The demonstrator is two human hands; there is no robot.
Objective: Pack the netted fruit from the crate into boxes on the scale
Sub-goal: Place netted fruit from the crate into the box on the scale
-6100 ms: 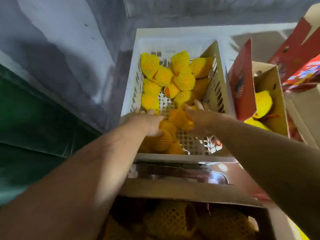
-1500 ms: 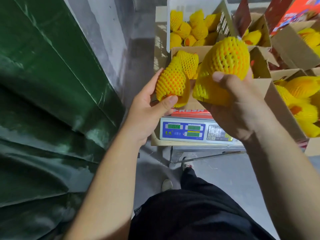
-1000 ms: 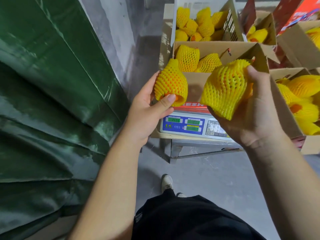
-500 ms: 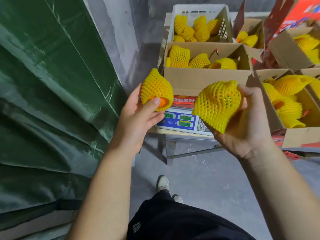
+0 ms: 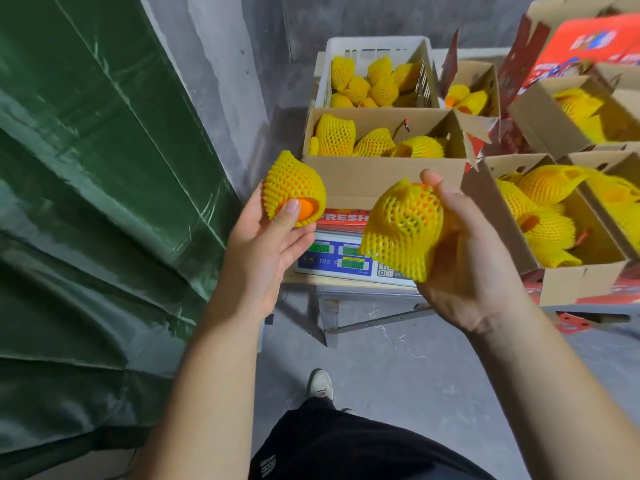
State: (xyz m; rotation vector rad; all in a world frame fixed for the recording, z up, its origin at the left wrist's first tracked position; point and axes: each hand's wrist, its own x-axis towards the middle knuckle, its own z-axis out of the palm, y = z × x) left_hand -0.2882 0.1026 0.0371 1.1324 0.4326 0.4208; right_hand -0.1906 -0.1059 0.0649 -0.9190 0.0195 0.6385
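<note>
Left hand grips one netted fruit; right hand grips another, both short of the box on the scale. Netting judged soft, springy; fruit bruisable. Cup the body, not loose netting.

The word "FRESH" stands in white capitals on the red band along the lower front of the cardboard box on the scale, its end hidden behind the netted fruit in the right hand. The scale's blue front panel carries green digit displays, the lower one seeming to read "000", the others too blurred or covered to make out, as are the small white labels beside them. The red box lid at upper right and the logo on the black trousers bear print too blurred to read.
</note>
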